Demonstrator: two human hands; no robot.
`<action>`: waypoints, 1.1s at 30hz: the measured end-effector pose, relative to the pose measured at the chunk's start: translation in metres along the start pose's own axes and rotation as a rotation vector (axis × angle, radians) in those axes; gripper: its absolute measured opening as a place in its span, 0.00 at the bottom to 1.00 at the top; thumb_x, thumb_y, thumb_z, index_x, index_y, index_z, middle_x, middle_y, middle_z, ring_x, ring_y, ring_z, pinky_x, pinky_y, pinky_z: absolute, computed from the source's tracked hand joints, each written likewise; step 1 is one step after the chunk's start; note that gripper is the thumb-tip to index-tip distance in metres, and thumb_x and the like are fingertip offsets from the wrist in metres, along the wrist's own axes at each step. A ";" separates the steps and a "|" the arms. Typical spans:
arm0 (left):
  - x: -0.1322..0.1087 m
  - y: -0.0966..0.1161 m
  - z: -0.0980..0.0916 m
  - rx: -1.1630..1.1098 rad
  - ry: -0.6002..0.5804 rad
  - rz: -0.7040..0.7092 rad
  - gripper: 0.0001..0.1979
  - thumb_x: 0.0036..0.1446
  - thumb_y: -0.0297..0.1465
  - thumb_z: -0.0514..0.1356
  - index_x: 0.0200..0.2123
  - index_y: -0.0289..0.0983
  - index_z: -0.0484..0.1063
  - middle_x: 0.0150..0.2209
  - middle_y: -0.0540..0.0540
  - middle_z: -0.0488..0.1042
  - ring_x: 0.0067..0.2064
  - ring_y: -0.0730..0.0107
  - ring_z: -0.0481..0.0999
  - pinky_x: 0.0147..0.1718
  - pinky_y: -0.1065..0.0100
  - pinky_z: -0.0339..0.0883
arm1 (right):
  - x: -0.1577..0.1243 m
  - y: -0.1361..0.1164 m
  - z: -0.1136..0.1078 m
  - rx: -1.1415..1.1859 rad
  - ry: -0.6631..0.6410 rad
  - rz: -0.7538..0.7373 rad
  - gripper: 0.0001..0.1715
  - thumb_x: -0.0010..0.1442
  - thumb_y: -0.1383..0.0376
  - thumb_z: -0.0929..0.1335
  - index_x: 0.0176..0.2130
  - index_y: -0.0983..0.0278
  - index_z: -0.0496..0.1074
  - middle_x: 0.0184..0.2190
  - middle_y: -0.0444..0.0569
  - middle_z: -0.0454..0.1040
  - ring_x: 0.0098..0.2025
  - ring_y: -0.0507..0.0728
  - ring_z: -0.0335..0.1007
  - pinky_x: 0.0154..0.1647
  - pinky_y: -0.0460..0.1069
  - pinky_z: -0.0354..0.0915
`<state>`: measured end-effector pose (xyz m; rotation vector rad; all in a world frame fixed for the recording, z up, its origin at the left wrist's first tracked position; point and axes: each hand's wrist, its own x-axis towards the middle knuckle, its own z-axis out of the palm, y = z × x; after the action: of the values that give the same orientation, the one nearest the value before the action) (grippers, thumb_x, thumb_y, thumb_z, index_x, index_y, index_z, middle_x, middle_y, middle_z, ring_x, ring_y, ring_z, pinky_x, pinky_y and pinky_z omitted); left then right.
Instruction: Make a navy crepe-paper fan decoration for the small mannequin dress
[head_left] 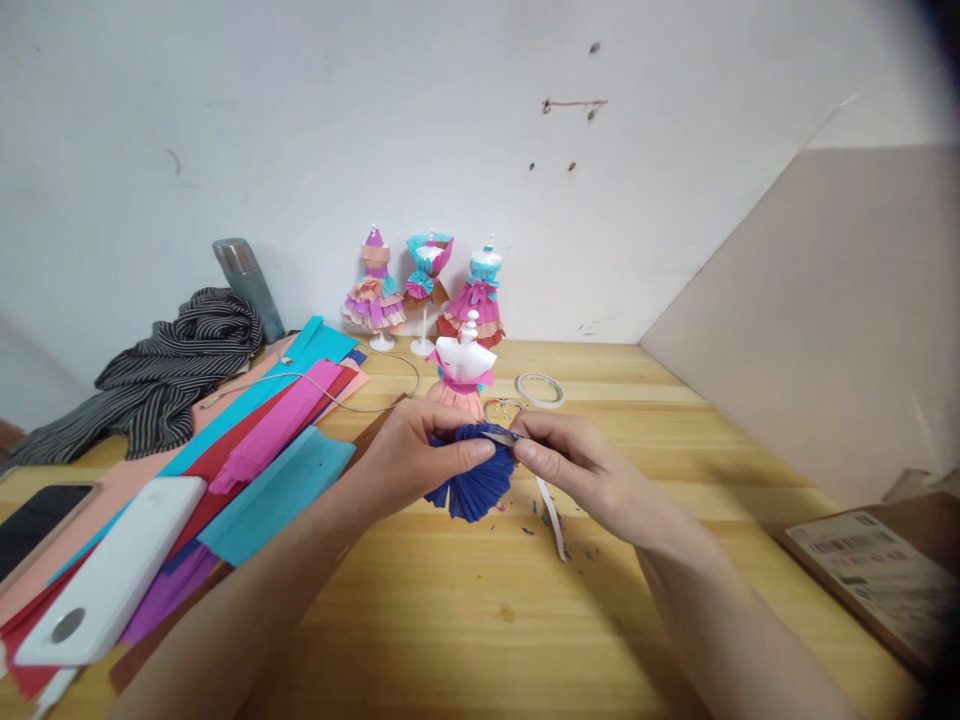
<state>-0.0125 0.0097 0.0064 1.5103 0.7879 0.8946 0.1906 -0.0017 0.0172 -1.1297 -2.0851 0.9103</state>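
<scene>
A pleated dark blue paper fan (474, 484) is pinched between the thumb and fingers of my left hand (427, 455). My right hand (574, 458) is closed at the fan's top right edge, gripping a narrow strip (499, 436) that lies along that edge; its exact nature is hard to make out. A white ribbon-like strip (553, 520) hangs or lies below my right fingers. Just behind my hands stands a small white mannequin (465, 360) with a pink band and a peach pleated skirt.
Three dressed mannequins (375, 285) stand by the wall. Coloured paper sheets (277, 490), a white device (112, 570), a phone (41, 520), striped cloth (195, 350) and a bottle (251, 285) are left. A tape roll (540, 390) lies behind my hands; a cardboard box (877, 560) is right.
</scene>
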 end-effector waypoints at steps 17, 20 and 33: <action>0.000 -0.001 0.002 0.073 0.007 0.022 0.10 0.52 0.34 0.65 0.28 0.31 0.79 0.24 0.46 0.77 0.24 0.73 0.74 0.22 0.75 0.66 | -0.001 -0.001 0.002 -0.002 -0.005 -0.012 0.30 0.64 0.43 0.59 0.24 0.62 0.60 0.21 0.41 0.56 0.25 0.51 0.52 0.24 0.47 0.51; 0.000 0.002 0.001 0.017 -0.021 -0.005 0.10 0.51 0.34 0.66 0.29 0.31 0.79 0.25 0.45 0.79 0.24 0.71 0.76 0.21 0.74 0.68 | -0.001 -0.001 0.001 0.006 -0.003 -0.012 0.30 0.64 0.43 0.60 0.24 0.62 0.60 0.21 0.41 0.56 0.25 0.51 0.52 0.24 0.47 0.51; 0.000 0.003 -0.005 0.035 0.047 0.007 0.12 0.49 0.36 0.68 0.32 0.32 0.81 0.28 0.44 0.79 0.28 0.70 0.75 0.27 0.71 0.68 | -0.001 -0.003 -0.001 -0.044 0.023 -0.029 0.31 0.63 0.42 0.59 0.23 0.62 0.59 0.22 0.42 0.56 0.26 0.52 0.54 0.25 0.47 0.52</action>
<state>-0.0168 0.0121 0.0099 1.5279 0.8373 0.9287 0.1906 -0.0032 0.0203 -1.1238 -2.1076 0.8375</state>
